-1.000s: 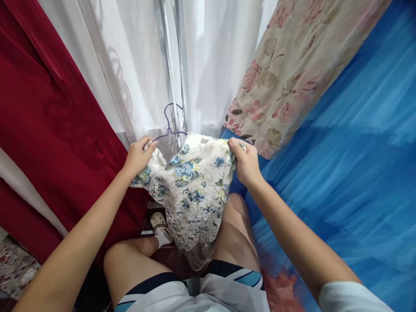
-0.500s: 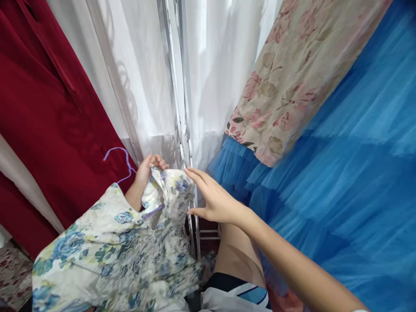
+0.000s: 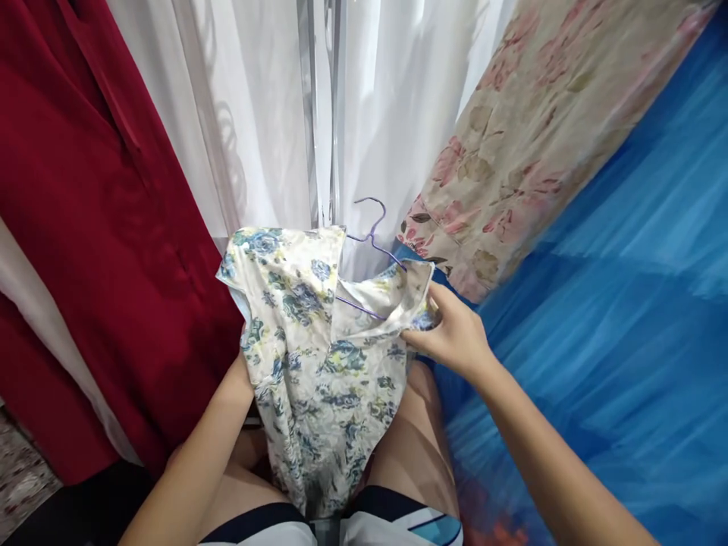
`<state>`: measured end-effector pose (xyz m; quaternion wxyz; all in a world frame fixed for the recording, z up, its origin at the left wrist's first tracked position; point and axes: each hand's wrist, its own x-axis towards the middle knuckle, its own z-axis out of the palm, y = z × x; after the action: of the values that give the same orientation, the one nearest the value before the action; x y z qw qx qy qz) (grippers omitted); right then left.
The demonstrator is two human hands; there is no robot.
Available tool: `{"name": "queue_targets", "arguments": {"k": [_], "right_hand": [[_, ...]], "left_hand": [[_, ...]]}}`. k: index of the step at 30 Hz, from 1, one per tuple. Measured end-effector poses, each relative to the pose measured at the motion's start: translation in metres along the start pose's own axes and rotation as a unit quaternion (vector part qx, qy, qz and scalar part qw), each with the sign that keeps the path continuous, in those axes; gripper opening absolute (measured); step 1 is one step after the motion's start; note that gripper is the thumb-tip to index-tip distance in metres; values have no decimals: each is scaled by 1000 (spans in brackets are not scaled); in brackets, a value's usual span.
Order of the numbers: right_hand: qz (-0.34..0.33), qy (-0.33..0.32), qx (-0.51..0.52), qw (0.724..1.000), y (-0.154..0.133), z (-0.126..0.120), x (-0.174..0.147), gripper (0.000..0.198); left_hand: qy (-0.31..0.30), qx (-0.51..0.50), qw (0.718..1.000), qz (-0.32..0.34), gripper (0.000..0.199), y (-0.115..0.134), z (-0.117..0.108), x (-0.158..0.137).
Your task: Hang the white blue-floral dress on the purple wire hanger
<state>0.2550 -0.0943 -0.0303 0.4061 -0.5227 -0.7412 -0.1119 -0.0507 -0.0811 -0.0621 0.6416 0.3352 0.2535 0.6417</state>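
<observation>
A sleeveless white blouse (image 3: 307, 341) with blue and green flowers hangs upright over my lap, its neckline to the right of its middle. Inside it is a thin purple wire hanger (image 3: 372, 235), its hook sticking up above the neck opening. My right hand (image 3: 455, 326) pinches the blouse's right shoulder edge between thumb and fingers. At the blouse's left side, my left hand (image 3: 246, 371) reaches in behind the cloth, and its fingers are hidden there.
Red cloth (image 3: 148, 303) hangs on the left, with white curtains (image 3: 262, 114) and a thin metal stand (image 3: 323, 152) ahead. To the right are a beige flowered garment (image 3: 489, 189) and blue layered tulle (image 3: 614, 303). My bare legs lie below the blouse.
The blouse has swung from lower left to the middle and now faces me. My right hand has closed on its shoulder. My left hand has moved from the neckline down behind the left side.
</observation>
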Motion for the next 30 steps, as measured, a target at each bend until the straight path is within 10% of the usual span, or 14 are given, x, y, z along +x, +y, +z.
{"name": "queue_targets", "arguments": {"k": [7,14,19,24,30], "right_hand": [[-77,-29,-38,996,-25,-8,41,92],[-153,-46,-7,987,-21,-25,18,82],[14,166,246,955,-47,19,-67,20],[237,-94,461,850,-86,95,-138,30],[241,-113,551,791,-105,118,-121,38]], "left_hand": [[157,23,985,71,67,-36,-56,-43],[147,185,972,12,65,-93,-75,-85],[154,213,965,17,62,-116,-69,-108],[74,296,952,20,49,-116,-62,-123],[69,330,941,19,46,-114,-77,-125]]}}
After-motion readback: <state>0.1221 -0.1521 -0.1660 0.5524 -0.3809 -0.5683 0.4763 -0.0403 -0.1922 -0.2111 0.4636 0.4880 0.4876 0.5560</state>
